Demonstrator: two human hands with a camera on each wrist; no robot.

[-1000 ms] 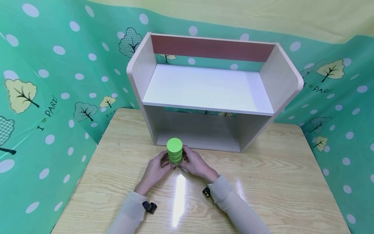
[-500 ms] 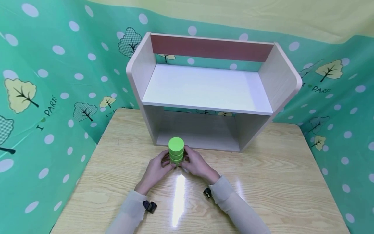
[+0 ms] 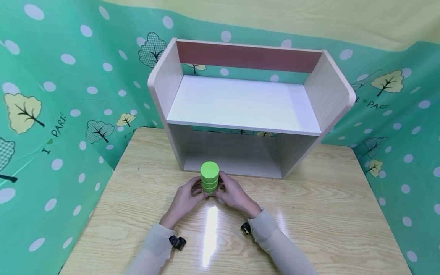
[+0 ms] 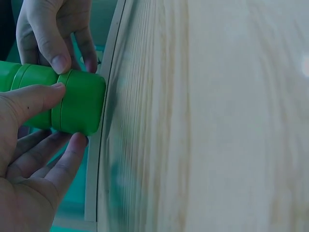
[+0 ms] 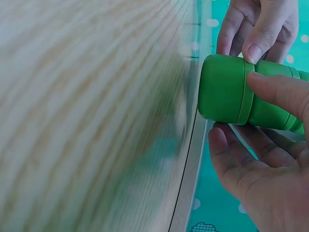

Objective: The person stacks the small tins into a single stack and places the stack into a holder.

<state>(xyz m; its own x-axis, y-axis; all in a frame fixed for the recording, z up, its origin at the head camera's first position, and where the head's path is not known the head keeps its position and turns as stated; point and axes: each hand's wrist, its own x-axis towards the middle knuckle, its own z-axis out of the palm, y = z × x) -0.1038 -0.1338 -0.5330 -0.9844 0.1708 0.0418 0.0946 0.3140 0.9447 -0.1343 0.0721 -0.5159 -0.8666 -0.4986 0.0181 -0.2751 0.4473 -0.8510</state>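
Note:
A green cylindrical container (image 3: pixel 210 172), ringed like several stacked sections, stands upright on the wooden table in front of the shelf. From its left side my left hand (image 3: pixel 183 198) grips it low down, with the thumb at the front and fingers curled behind. My right hand (image 3: pixel 235 194) holds the opposite side in the same way. In the left wrist view, the thumb lies across the green container (image 4: pixel 82 104) near a seam above its rounded base. The right wrist view has the other thumb beside that seam on the green container (image 5: pixel 224 89).
A two-level shelf (image 3: pixel 244 105) with pale side panels and a reddish back strip stands just beyond the hands. The wooden table (image 3: pixel 330 214) extends to both sides. A green dotted cloth (image 3: pixel 62 152) hangs around its left, back and right.
The green container has shifted slightly to the right in the head view, and both hands have moved a little with it. Their hold on it looks the same.

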